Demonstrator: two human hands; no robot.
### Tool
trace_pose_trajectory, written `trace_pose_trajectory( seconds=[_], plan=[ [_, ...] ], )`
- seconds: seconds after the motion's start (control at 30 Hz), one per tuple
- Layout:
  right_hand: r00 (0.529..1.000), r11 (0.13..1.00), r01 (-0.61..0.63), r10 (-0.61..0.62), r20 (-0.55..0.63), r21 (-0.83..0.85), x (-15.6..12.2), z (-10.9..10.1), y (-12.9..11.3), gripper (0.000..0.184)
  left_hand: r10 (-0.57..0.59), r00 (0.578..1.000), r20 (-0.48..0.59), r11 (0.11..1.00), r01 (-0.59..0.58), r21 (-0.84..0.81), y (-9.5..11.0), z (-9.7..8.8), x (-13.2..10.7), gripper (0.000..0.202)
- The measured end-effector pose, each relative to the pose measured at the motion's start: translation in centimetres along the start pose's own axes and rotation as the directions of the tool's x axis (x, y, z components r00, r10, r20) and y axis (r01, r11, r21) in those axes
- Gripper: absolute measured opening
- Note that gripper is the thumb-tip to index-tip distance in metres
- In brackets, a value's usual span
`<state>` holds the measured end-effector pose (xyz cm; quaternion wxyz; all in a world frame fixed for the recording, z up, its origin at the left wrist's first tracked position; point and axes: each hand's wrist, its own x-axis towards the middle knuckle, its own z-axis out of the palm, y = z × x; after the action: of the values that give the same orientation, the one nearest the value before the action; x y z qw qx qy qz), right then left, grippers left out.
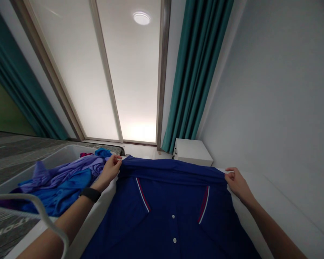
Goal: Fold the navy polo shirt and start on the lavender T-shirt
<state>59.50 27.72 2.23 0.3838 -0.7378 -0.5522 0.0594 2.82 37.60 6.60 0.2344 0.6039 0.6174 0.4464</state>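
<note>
A dark blue polo shirt (167, 201) with red and white collar trim and white buttons lies spread on a white surface (272, 201) in front of me. My left hand (112, 169) pinches the shirt's far left edge, with a black band on its wrist. My right hand (236, 183) pinches the far right edge. The fabric is stretched in a fold between the two hands.
A white bin (56, 154) at left holds several blue and purple garments (62, 180). A small white cabinet (193, 151) stands beyond the shirt, by teal curtains (197, 72) and a frosted window. A white cord (43, 216) loops at the lower left. A grey wall runs along the right.
</note>
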Motion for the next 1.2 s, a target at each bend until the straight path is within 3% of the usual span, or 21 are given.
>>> trace_pose_trajectory(
  seconds=[0.1,0.2,0.3,0.4,0.47,0.63,0.8,0.9,1.03,1.2],
  plan=[
    [0.998,1.0,-0.031,0.03,0.052,0.002,-2.1,-0.2,0.9,0.027,-0.032,0.999,0.028,0.992,0.028,0.127,-1.0,-0.9,-2.4,0.023],
    [0.988,0.996,-0.076,0.083,0.13,-0.056,-3.4,-0.3,1.0,0.024,-0.018,0.994,0.111,0.953,-0.017,0.301,-2.4,-1.4,-3.7,0.021],
    [0.968,0.985,-0.103,0.132,0.212,-0.14,-3.5,-0.4,0.3,0.018,0.017,0.978,0.206,0.893,-0.107,0.438,-3.6,-1.4,-3.6,0.025],
    [0.953,0.962,-0.126,0.185,0.24,-0.241,-2.6,-0.4,-0.4,0.013,0.121,0.973,0.194,0.831,-0.206,0.516,-3.8,-0.8,-2.7,0.033],
    [0.949,0.948,-0.15,0.218,0.228,-0.282,-1.6,-0.3,-0.5,0.014,0.138,0.974,0.18,0.832,-0.213,0.512,-3.3,-0.3,-1.8,0.038],
    [0.934,0.907,-0.201,0.291,0.206,-0.369,1.4,1.0,-0.2,0.02,-0.017,0.984,0.176,0.862,-0.075,0.502,-2.2,1.5,0.8,0.048],
    [0.909,0.858,-0.2,0.343,0.237,-0.473,4.1,2.3,0.1,0.034,-0.084,0.988,0.128,0.841,0.001,0.541,-2.6,3.0,3.4,0.045],
    [0.905,0.85,-0.179,0.339,0.256,-0.495,4.8,2.9,-0.1,0.032,-0.102,0.987,0.121,0.834,0.018,0.552,-2.8,3.5,4.3,0.042],
    [0.921,0.862,-0.158,0.305,0.243,-0.482,4.6,2.8,-0.5,0.03,-0.077,0.988,0.137,0.847,-0.008,0.531,-2.9,3.4,4.5,0.04],
    [0.933,0.899,-0.127,0.252,0.257,-0.419,2.8,0.9,-0.7,0.031,-0.032,0.99,0.141,0.871,-0.042,0.49,-3.1,2.0,2.7,0.042]
  ],
)
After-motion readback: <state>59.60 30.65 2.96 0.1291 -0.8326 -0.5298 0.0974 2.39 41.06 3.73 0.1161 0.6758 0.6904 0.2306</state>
